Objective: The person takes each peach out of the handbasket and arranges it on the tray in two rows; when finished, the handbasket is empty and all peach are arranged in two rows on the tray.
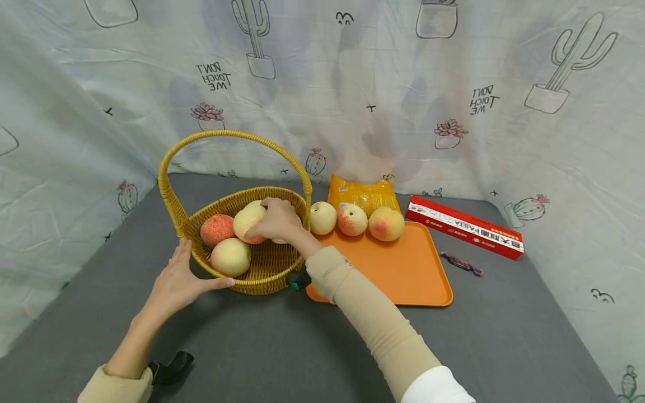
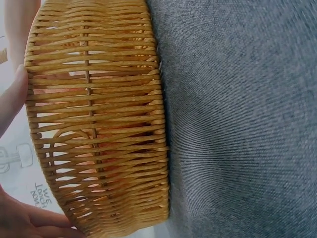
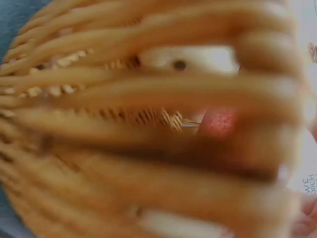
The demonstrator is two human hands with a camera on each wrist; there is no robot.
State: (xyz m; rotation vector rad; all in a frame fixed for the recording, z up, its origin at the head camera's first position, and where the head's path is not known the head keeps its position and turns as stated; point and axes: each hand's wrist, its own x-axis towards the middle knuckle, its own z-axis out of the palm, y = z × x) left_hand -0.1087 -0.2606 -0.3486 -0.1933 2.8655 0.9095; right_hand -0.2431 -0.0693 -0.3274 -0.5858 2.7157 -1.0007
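Observation:
A yellow wicker basket [image 1: 259,286] with a tall handle stands on the grey table, holding several peaches. Inside it, my right hand [image 1: 279,220] grips a pale peach [image 1: 244,221] between thumb and fingers. Beside that peach lie a red peach [image 1: 218,230] and a pale one [image 1: 230,257]; others are partly covered by my right hand. My left hand [image 1: 177,282] rests against the basket's near left rim, thumb and fingers spread. In the left wrist view its thumb [image 2: 15,96] touches the rim. Blurred wickerwork [image 3: 124,168] fills most of the right wrist view.
Right of the basket is an orange tray [image 1: 403,274] with a pale peach [image 1: 323,218], a speckled peach [image 1: 352,219] and a blushed peach [image 1: 386,224] along its back. Behind lies a yellow packet [image 1: 365,195]. A red pasta box [image 1: 463,226] and wrapped candy [image 1: 461,263] lie farther right.

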